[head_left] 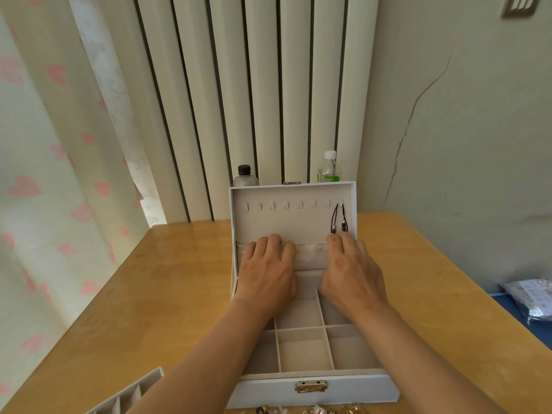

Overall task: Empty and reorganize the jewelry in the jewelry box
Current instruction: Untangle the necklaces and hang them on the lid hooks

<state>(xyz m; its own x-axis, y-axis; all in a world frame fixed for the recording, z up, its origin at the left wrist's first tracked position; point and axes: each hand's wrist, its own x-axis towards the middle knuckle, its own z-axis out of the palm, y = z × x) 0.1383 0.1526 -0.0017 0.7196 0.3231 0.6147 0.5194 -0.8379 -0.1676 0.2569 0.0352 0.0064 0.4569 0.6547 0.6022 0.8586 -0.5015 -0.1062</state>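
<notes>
The white jewelry box (316, 389) stands open on the wooden table, its lid (292, 195) upright. Its beige compartments (304, 354) hold nothing that I can see. A row of hooks runs across the lid, and a black cord necklace (334, 218) hangs from the rightmost one. My left hand (268, 273) curls its fingers over the elastic rim of the lid pocket (310, 249); the fingertips are hidden. My right hand (352, 273) has its fingers bent at the necklace's lower beaded ends, by the pocket's right end.
A removed divider tray (128, 395) lies at the bottom left. Several loose jewelry pieces (313, 410) lie in front of the box. Two bottles (245, 174) (329, 168) stand behind the lid. A blue bag (531, 300) sits beyond the table's right edge.
</notes>
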